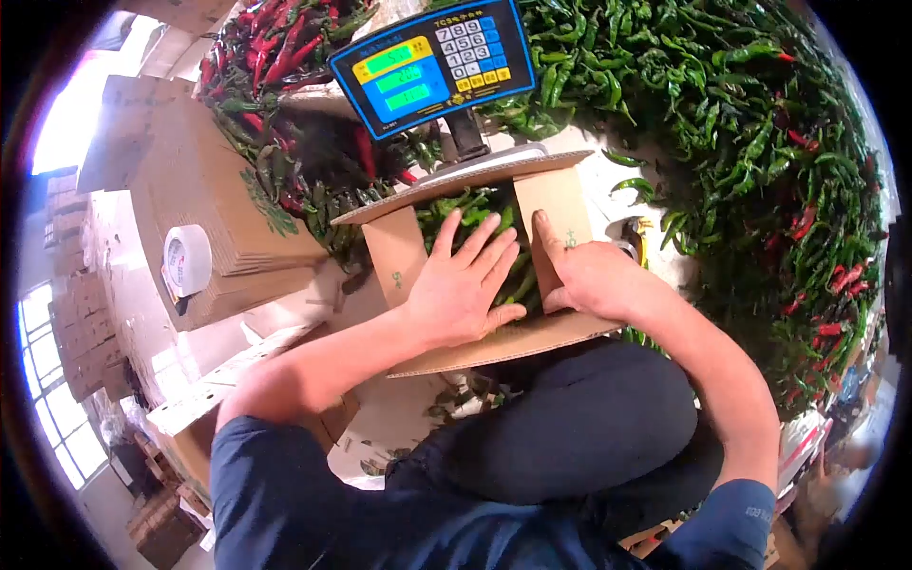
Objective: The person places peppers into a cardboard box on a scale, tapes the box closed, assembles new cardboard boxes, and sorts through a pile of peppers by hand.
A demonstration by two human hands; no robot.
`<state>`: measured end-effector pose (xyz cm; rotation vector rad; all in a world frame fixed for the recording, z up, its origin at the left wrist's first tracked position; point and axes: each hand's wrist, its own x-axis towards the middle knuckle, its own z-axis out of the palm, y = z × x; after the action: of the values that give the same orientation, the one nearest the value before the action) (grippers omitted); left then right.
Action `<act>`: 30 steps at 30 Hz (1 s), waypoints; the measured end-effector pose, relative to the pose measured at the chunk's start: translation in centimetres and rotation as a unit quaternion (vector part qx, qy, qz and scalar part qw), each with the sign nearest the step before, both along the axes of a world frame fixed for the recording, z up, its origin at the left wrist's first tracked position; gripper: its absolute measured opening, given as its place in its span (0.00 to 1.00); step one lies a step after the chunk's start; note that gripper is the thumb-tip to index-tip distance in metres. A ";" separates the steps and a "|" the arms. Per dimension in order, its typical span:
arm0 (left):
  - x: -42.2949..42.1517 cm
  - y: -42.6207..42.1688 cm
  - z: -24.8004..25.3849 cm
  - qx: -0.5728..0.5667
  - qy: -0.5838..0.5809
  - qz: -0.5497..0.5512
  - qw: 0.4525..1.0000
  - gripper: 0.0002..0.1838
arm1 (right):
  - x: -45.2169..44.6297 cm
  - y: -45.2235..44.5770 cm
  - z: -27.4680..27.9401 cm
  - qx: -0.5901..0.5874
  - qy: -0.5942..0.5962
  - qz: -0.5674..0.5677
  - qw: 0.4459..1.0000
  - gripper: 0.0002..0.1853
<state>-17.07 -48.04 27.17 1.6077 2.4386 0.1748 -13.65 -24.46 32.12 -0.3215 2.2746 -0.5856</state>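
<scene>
An open cardboard box (475,353) sits in front of me, holding green peppers (475,202). My left hand (463,285) lies with fingers spread on top of the peppers, palm down, and hides part of them. My right hand (589,275) rests at the box's right flap (560,198), with the index finger stretched along it and the thumb apart. The other fingers of that hand are partly hidden. Just beyond the box stands a digital scale display (435,62) with lit green readouts. A flap covers most of the scale's platform (518,152).
Heaped green peppers (760,161), with some red ones, spread across the right and back. More red peppers (285,52) lie at the back left. Stacked flat cardboard (228,209) stands on the left, with a tape roll (188,258) on it. My bent knee (608,418) is close below the box.
</scene>
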 end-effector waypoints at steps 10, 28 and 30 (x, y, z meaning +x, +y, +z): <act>-0.5 0.6 0.4 0.050 -0.062 0.095 0.992 0.58 | 0.2 -0.6 -1.3 0.088 0.153 0.071 0.982 0.55; -2.3 1.0 0.9 -0.068 -0.051 -0.007 0.996 0.53 | 0.0 0.7 0.1 0.052 0.307 0.089 0.946 0.46; -1.3 0.8 -0.5 -0.009 -0.032 0.025 0.999 0.52 | -1.4 -0.6 2.1 0.036 0.429 0.098 0.897 0.39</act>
<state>-18.41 -47.21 26.68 1.5122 2.4261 0.2092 -15.01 -25.10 34.24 -0.9029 3.0339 -0.2634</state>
